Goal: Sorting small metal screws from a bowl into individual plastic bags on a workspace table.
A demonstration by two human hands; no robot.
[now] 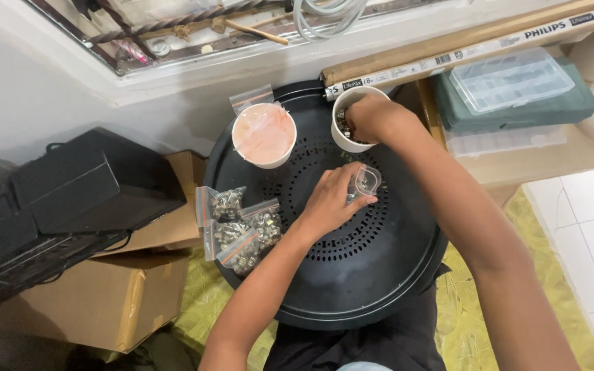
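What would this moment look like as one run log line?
left hand: holds small clear bag | right hand: reaching into white cup of small metal parts | filled bags: piled on round black tray

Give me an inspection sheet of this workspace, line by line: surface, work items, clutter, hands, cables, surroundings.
Surface: round black perforated tray.
Work items: white cup of small metal parts; small clear bag; filled bags at tray's left.
Clutter: covered cup.
Hands: left hand holds the clear bag; right hand reaches into the white cup.
Cables: white coil on the sill.
Surroundings: cardboard boxes, black device, plastic organiser cases.
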